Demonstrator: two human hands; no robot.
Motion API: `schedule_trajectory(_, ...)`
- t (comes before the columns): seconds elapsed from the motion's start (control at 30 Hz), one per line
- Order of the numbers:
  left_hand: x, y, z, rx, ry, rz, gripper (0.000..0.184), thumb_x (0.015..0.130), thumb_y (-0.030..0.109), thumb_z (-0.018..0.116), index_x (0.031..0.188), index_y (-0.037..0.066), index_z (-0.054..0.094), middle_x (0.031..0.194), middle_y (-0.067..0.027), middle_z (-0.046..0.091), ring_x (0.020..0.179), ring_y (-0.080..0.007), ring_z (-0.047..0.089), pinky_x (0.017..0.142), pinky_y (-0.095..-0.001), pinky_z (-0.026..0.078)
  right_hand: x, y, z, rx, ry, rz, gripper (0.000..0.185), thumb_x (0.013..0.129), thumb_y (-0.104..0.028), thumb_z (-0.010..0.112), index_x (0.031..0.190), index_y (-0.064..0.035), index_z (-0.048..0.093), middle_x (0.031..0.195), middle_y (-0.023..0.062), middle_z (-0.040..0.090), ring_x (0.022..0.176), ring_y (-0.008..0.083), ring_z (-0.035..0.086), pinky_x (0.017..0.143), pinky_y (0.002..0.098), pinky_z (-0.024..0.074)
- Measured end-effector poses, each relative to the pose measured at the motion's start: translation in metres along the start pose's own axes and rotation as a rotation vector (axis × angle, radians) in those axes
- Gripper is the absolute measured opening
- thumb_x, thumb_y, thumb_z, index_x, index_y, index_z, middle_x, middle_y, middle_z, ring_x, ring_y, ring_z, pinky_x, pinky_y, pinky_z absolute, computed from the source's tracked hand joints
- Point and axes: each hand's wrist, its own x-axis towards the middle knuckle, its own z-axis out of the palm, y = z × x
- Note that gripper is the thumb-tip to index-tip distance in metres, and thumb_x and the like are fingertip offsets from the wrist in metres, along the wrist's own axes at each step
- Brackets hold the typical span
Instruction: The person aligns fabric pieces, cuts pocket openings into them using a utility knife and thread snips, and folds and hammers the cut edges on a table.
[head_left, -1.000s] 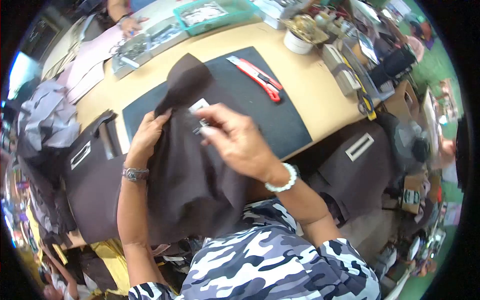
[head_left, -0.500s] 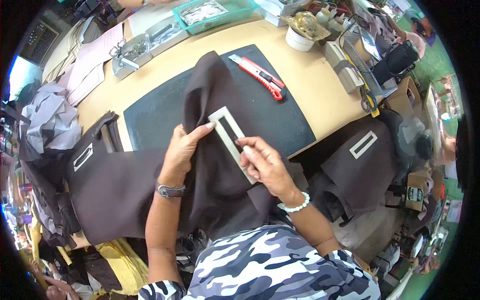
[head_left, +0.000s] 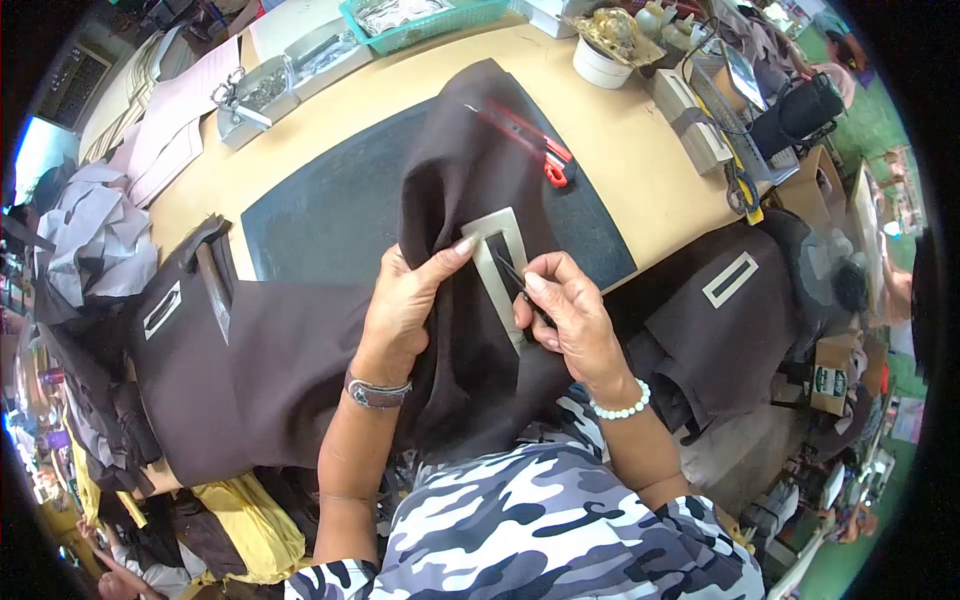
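Note:
Dark brown cloth rises in a fold in front of me, with a pale rectangular frame lying on it around a narrow dark slot. My left hand is closed on the cloth, its thumb resting on the frame's upper left corner. Between the fingers of my right hand is a thin dark pointed tool, perhaps tweezers, with its tip at the slot. Behind the fold, a red utility knife lies on the dark cutting mat, partly blurred.
More brown cloth with pale frames spreads to both sides. Along the table's back stand a metal tray, a green basket and a white tub. Yellow-handled scissors are at the right edge.
Both hands have shifted right with the cloth and frame. The fold now reaches higher and over part of the knife. The dark tool in my right hand shows more clearly.

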Motion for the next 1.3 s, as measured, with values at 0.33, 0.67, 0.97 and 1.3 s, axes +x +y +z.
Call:
schedule_trajectory(0.33,-0.016,0.0,0.008,0.068,-0.021,0.088,0.014,0.08,0.008,0.07,0.092,0.0,0.068,0.086,-0.0035,0.067,0.075,-0.01,0.06,0.07,-0.0254,0.048,-0.004,-0.007,0.005,0.094,-0.007,-0.012,0.018,0.092,-0.019,0.056,0.095,-0.0071,0.043,0.063,0.0064,0.057,0.041,0.0021,0.035,0.037,0.0163,0.0252)
schedule_trajectory(0.67,-0.024,0.003,0.011,0.088,-0.01,0.127,0.012,0.081,0.006,0.068,0.091,-0.001,0.068,0.085,-0.0036,0.067,0.076,-0.0092,0.06,0.07,-0.0243,0.047,-0.004,0.001,0.009,0.11,0.012,-0.039,0.017,0.091,-0.015,0.058,0.093,-0.0067,0.044,0.062,0.0031,0.056,0.047,0.0023,0.042,0.042,0.0159,0.0295)
schedule_trajectory(0.97,-0.022,-0.02,0.02,-0.067,0.229,0.176,0.014,0.082,0.009,0.068,0.093,0.001,0.066,0.087,-0.0021,0.065,0.075,-0.0089,0.059,0.068,-0.0244,0.046,-0.022,0.014,0.019,-0.17,0.122,-0.141,0.014,0.096,-0.018,0.049,0.096,-0.0073,0.041,0.067,0.0025,0.052,0.048,0.0019,0.037,0.042,0.0162,0.0285)
schedule_trajectory(1.3,-0.033,-0.038,0.035,-0.1,0.249,0.275,0.012,0.085,0.01,0.066,0.094,0.003,0.065,0.088,-0.0022,0.065,0.076,-0.0079,0.057,0.068,-0.0242,0.045,-0.019,0.021,0.029,0.093,0.194,-0.157,0.016,0.096,-0.021,0.048,0.095,-0.0081,0.038,0.068,0.0035,0.052,0.047,0.0015,0.037,0.04,0.0158,0.0282)
